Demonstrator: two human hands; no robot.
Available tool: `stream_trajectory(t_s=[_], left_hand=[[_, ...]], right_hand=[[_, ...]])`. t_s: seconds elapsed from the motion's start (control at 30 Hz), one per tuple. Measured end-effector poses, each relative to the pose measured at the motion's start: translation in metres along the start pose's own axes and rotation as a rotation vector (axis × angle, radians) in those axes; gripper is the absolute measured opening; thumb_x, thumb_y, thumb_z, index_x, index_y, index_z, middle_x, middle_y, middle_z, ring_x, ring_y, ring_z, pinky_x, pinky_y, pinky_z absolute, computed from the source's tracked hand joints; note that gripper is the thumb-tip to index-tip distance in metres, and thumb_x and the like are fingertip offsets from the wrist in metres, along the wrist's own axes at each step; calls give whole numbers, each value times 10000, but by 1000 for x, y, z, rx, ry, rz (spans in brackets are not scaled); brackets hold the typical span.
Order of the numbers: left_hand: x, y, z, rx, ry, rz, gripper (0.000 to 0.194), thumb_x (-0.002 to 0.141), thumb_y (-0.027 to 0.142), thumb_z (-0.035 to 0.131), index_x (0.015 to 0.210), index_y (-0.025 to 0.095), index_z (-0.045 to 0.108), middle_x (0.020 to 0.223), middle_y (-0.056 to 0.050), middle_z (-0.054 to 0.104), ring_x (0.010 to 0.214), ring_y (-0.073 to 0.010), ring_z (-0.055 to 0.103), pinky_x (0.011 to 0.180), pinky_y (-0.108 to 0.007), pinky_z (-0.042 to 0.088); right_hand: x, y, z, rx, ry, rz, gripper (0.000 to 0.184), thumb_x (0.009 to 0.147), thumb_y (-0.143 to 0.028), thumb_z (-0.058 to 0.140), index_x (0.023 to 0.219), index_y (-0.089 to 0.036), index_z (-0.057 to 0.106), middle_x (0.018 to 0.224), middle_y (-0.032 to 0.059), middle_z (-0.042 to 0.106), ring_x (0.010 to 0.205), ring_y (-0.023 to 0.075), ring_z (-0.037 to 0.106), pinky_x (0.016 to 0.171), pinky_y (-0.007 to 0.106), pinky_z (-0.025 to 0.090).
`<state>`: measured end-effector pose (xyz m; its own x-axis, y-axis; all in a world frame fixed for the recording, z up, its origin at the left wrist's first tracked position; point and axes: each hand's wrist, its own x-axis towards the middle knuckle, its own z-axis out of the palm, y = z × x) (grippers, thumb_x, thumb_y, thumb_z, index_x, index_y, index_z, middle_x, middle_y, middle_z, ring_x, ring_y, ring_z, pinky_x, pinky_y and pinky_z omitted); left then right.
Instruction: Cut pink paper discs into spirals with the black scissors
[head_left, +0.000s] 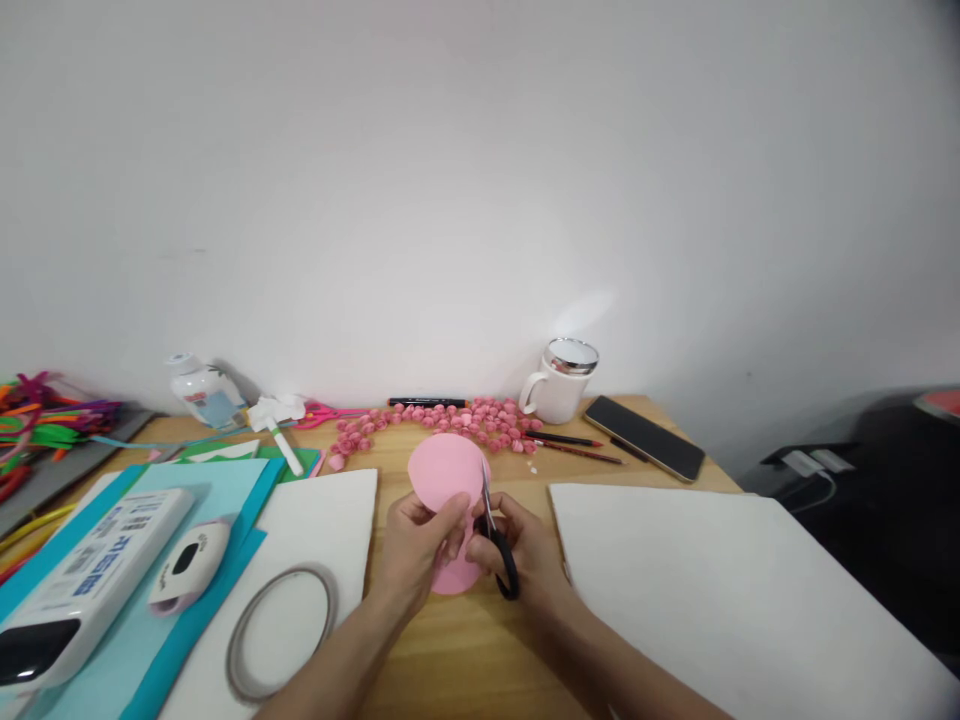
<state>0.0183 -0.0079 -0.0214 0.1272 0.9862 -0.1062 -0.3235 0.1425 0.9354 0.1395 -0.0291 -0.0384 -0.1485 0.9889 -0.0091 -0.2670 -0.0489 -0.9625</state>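
Note:
Pinched between the thumb and fingers of my left hand (420,540) is a piece of pink paper (444,470) with a rounded upper edge. More of the pink paper hangs below the fingers, close to the tabletop. My right hand (521,555) is closed around black-handled scissors (504,562). Their blades point up and lie along the paper's right edge; whether they are apart is hard to make out. Behind the paper lie many small pink paper curls (480,420), spread along the back of the wooden table (465,670).
A white mug (564,385), a phone (646,437) and pencils (574,445) are at the back right. White boards (712,580) flank the hands. On the left are a tape roll (234,640), a white device (191,565), a long white box (97,580), a bottle (204,390) and pipe cleaners (45,430).

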Motion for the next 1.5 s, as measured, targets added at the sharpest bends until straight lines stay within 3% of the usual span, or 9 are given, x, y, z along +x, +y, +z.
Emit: stream_trajectory(t_s=[0.33,0.7,0.93,1.13,1.33,1.5], left_hand=[[1,-2,-2,-13,10,-7,307,697,306,641,494,126,498,337,45,463,280,-32,343,334,-176,215],[1,-1,-3,72,-27,-22,331,668,318,659,465,130,478,319,56,424,303,-21,299,357,-182,166],[1,-2,-5,27,-43,-33,273,680,304,656,532,129,508,321,70,409,311,-19,283,369,-181,164],[0,-2,-5,5,-47,-21,300,692,304,648,518,132,474,323,70,410,307,-13,289,363,-167,181],[-1,2,-2,-63,-41,-54,263,685,333,645,578,133,511,421,44,517,276,-25,353,311,-164,201],[0,4,-1,5,0,-39,334,676,331,653,475,131,476,303,58,430,264,-23,308,335,-175,198]], right_hand=[[-1,1,1,-20,-12,29,340,591,-320,732,756,-192,464,501,-79,464,425,71,403,436,190,329],[0,-9,-2,55,-36,-34,429,528,-288,785,792,-187,462,598,-45,522,557,102,464,508,201,343],[0,-6,-1,3,9,-14,407,544,-303,769,800,-184,476,557,-70,486,472,70,391,452,181,285],[0,-6,-1,-22,17,14,377,560,-334,748,777,-186,477,520,-71,491,442,71,400,436,182,315],[-1,-4,-1,-58,15,50,364,572,-362,731,760,-184,474,486,-75,486,409,72,414,402,174,315],[-2,-4,1,-47,4,56,366,557,-337,749,746,-184,476,500,-79,471,415,68,413,405,175,312]])
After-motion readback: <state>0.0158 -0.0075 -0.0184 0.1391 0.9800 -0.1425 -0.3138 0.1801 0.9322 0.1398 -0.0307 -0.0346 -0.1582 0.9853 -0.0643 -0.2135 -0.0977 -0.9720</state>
